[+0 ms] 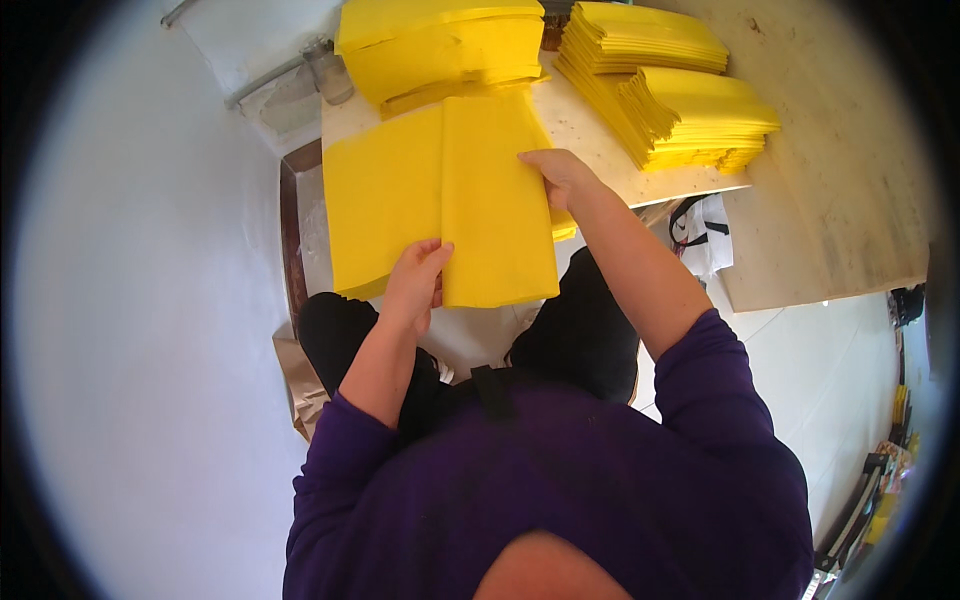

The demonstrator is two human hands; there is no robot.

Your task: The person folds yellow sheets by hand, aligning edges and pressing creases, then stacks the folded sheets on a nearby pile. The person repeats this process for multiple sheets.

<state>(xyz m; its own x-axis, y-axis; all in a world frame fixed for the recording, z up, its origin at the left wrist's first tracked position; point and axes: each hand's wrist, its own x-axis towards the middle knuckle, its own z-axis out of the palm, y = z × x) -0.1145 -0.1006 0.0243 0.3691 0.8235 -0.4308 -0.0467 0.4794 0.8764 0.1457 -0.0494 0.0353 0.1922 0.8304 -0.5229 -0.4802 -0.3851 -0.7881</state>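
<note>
A folded yellow sheet (499, 210), seemingly fabric or felt, is held up between my two hands. My left hand (416, 277) pinches its lower left edge, thumb on top. At its upper right edge, my right hand (556, 174) grips with the thumb on the near face and the other fingers partly hidden. Beneath and to the left lies a stack of flat yellow sheets (382, 202), which overhangs the near table edge. Behind it stands a tall pile of yellow sheets (442, 52).
On the wooden table (581, 112), folded yellow bundles (705, 109) are stacked at the right, with another folded stack (652, 37) behind. A glass jar (330, 71) stands by the left wall. Below are a white bag (709, 236) with black handles and a brown paper bag (300, 379).
</note>
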